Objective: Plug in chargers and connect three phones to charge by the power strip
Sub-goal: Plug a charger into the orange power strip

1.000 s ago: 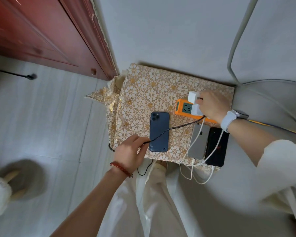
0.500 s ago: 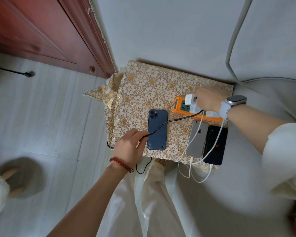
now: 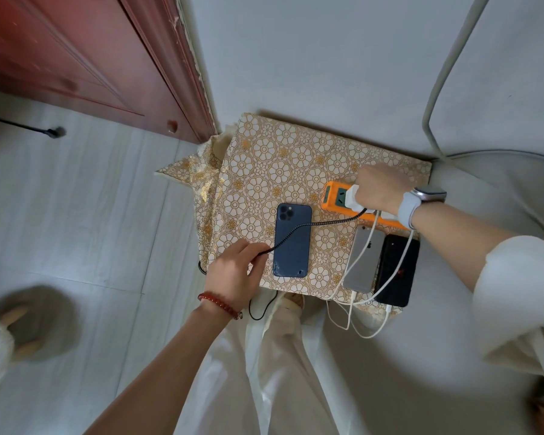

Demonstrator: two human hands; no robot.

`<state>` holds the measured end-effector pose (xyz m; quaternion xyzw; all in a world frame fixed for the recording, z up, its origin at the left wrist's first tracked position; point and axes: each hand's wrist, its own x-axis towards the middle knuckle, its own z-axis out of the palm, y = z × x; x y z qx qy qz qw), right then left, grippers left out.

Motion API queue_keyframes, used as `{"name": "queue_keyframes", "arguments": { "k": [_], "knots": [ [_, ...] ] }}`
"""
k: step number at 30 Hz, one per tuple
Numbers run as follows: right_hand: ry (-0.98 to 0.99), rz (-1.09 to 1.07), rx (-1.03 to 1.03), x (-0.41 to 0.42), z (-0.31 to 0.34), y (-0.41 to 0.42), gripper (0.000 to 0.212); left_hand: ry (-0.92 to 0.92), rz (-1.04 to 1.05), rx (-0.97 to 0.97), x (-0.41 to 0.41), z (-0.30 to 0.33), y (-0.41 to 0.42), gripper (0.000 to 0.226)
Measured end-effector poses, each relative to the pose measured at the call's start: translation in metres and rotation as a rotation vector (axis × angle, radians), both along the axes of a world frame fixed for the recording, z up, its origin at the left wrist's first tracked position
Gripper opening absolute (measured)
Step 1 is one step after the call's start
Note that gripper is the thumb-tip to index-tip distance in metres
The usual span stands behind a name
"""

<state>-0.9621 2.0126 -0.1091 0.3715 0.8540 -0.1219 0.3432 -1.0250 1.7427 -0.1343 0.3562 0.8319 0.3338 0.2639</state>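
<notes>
- Orange power strip [image 3: 335, 200] lies flat at the far right of the desk [image 3: 283, 158], which is covered in a gold flower-patterned cloth.
- One green socket at the strip's left end shows bare; a white charger [image 3: 351, 196] sits just right of it, on the strip.
- Right hand [image 3: 379, 191] rests over that charger and the strip's middle, fingers curled down; whether its grip is closed on the charger cannot be told.
- Phones, counted: three, all face down. Blue phone [image 3: 292, 243] at mid-desk; silver phone [image 3: 363, 262] and black phone [image 3: 396, 274] side by side, touching, just below the strip.
- Cables, counted: three. One black braided cable [image 3: 327, 221] runs from under the right hand across the blue phone's back to the left hand. Two white cables [image 3: 355, 312] run over the silver and black phones and loop off the desk's near edge.
- Left hand [image 3: 233, 277] sits just left of the blue phone, thumb and forefinger pinched shut on the black braided cable.
- Left wrist carries a red bead bracelet [image 3: 219, 304]; right wrist a watch [image 3: 421, 197].
</notes>
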Motion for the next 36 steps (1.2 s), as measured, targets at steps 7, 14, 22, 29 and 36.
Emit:
{"name": "queue_keyframes", "arguments": {
  "k": [7,14,22,29,36],
  "knots": [
    [0.365,-0.217,0.057,0.052,0.022,0.019,0.024,-0.013,-0.081,0.065,0.009,0.016,0.020,0.015],
    [0.252,-0.243,0.066,0.089,0.024,0.032,0.025,-0.009,-0.196,0.088,0.033,0.019,0.043,0.015],
    [0.240,-0.167,0.000,0.068,0.014,0.036,0.035,-0.001,-0.169,0.027,0.054,0.014,0.039,0.015],
    [0.243,-0.227,-0.066,0.079,0.000,0.040,0.041,-0.007,-0.151,-0.018,0.055,0.015,0.047,0.018],
    [0.294,-0.281,-0.134,0.084,-0.005,0.041,0.030,0.010,-0.117,-0.059,0.057,0.010,0.054,0.014]
  ]
}}
